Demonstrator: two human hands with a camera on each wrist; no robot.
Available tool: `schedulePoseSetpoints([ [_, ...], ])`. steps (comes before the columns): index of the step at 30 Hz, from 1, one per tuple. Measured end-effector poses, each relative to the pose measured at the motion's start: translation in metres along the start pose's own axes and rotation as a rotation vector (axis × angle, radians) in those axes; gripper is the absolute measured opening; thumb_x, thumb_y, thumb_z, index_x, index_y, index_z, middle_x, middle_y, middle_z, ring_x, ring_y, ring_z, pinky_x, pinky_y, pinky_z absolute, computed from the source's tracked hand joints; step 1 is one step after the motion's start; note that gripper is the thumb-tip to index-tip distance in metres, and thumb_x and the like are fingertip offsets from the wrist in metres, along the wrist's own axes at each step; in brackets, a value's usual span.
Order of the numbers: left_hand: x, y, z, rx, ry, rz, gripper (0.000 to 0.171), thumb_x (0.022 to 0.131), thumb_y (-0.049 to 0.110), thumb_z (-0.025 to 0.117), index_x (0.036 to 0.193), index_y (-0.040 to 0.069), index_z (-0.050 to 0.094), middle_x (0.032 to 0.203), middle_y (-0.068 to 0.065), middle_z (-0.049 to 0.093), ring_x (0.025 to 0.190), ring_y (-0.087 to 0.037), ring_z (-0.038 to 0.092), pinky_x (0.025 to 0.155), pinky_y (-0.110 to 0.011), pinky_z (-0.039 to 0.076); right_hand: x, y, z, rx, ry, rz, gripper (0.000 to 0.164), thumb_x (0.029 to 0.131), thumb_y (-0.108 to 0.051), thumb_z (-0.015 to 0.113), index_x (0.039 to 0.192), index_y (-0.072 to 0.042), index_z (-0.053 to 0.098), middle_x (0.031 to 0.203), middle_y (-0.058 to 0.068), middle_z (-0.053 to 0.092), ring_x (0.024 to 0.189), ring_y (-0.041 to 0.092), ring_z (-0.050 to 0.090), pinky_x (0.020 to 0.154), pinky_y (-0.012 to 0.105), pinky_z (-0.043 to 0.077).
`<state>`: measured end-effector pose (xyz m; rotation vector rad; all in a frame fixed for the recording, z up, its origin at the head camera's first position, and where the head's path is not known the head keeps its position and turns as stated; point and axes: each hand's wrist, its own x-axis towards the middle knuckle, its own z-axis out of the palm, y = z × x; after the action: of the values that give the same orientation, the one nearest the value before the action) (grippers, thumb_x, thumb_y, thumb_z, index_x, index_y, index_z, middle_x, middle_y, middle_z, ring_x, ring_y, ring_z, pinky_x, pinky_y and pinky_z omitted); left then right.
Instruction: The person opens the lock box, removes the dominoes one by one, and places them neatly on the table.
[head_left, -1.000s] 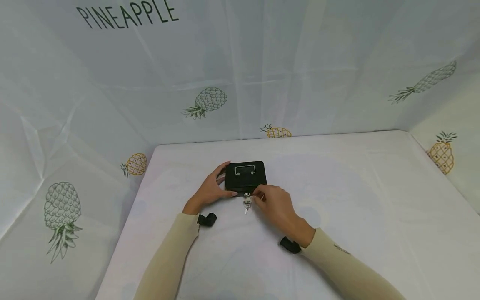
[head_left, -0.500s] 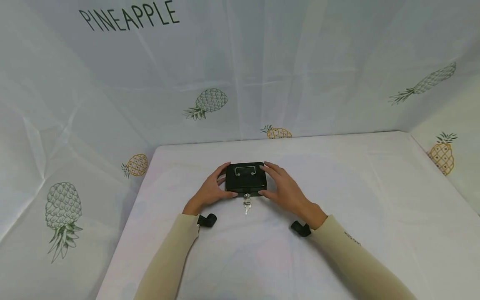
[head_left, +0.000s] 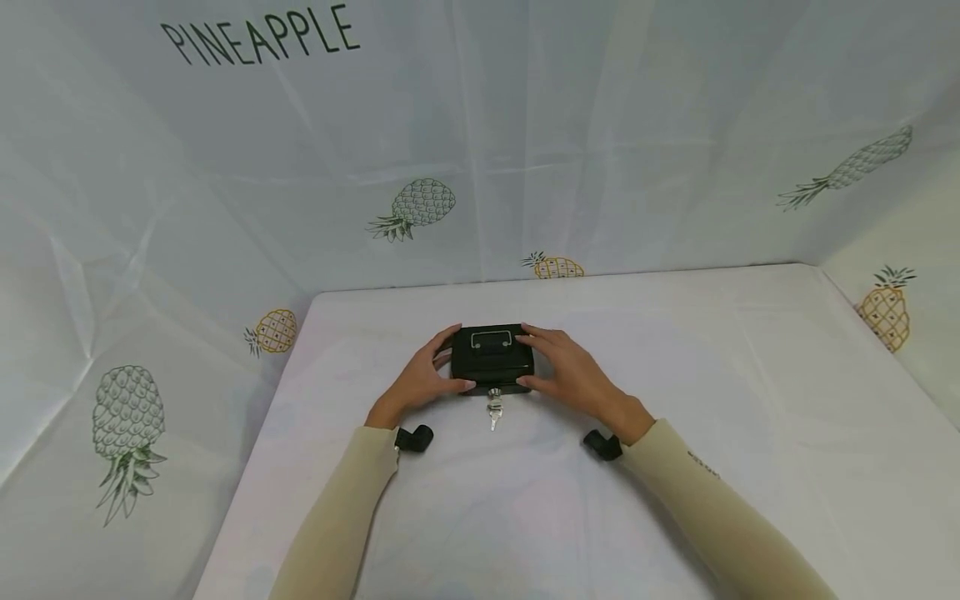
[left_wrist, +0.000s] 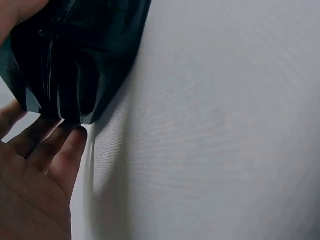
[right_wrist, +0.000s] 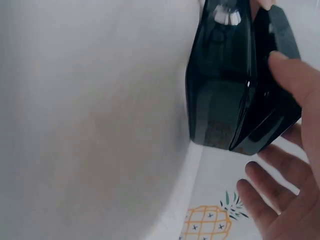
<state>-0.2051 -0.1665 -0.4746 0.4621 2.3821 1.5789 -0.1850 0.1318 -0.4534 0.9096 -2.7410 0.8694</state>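
A small black cash box [head_left: 487, 357] with a wire handle [head_left: 491, 340] on its lid sits on the white table. Two keys [head_left: 495, 413] hang from the lock at its front. My left hand [head_left: 417, 381] grips the box's left side, thumb at the front and fingers toward the back. On the other side, my right hand [head_left: 577, 381] holds the right end of the lid between thumb and fingers. In the right wrist view a dark gap shows between the lid [right_wrist: 285, 45] and the body [right_wrist: 220, 100], so the lid stands slightly raised. The inside is hidden.
A white cloth covers the table [head_left: 675, 375]. Behind and beside it hangs a white curtain [head_left: 600, 167] printed with pineapples. Each wrist carries a small black camera mount, such as the left one [head_left: 415, 439].
My right hand has left the keys at the front and moved to the box's right side, taking hold of the lid, which has risen slightly. The left hand has stayed in place.
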Motion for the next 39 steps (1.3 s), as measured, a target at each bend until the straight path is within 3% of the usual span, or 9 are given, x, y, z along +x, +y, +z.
schedulePoseSetpoints([
  [13,0.001,0.002,-0.003,-0.004,-0.007,-0.006,0.092,0.096,0.019,0.079,0.17,0.017,0.025,0.172,-0.014,0.029,0.153,-0.043,0.038,0.127,-0.053,0.034,0.007,0.008,-0.004,-0.068,0.048,-0.056,0.064,0.096,-0.034,0.08,0.148,-0.003,0.059,0.156,0.014,0.055,0.14,0.035,0.055,0.116,0.053,0.049],
  [18,0.002,0.0,-0.003,-0.01,0.008,0.049,0.083,0.1,0.015,0.073,0.169,0.011,0.026,0.167,-0.017,0.033,0.154,-0.041,0.036,0.129,-0.052,0.031,0.01,0.007,-0.005,-0.05,0.054,-0.041,0.061,0.098,-0.034,0.078,0.147,-0.004,0.059,0.154,0.014,0.057,0.139,0.034,0.056,0.116,0.053,0.049],
  [27,0.004,-0.003,-0.003,-0.034,0.047,0.116,0.065,0.107,0.009,0.06,0.166,0.005,0.032,0.168,-0.023,0.034,0.153,-0.043,0.036,0.129,-0.055,0.029,0.016,0.007,-0.005,0.063,0.038,0.063,0.055,0.105,-0.034,0.069,0.151,-0.007,0.056,0.154,0.014,0.057,0.144,0.036,0.052,0.119,0.055,0.045],
  [33,0.008,0.0,-0.002,-0.054,0.058,0.1,0.059,0.112,0.01,0.05,0.166,0.0,0.029,0.168,-0.027,0.031,0.149,-0.048,0.04,0.124,-0.065,0.034,0.022,0.009,-0.003,0.165,0.038,0.139,0.057,0.108,-0.038,0.064,0.153,-0.006,0.052,0.156,0.015,0.055,0.147,0.036,0.048,0.122,0.056,0.041],
  [39,0.012,0.0,-0.002,-0.054,0.082,0.079,0.053,0.115,0.018,0.044,0.164,0.002,0.033,0.165,-0.025,0.037,0.148,-0.043,0.045,0.125,-0.06,0.035,0.029,0.009,-0.002,0.251,0.059,0.182,0.054,0.109,-0.036,0.062,0.151,-0.004,0.051,0.15,0.018,0.059,0.143,0.035,0.053,0.119,0.055,0.045],
])
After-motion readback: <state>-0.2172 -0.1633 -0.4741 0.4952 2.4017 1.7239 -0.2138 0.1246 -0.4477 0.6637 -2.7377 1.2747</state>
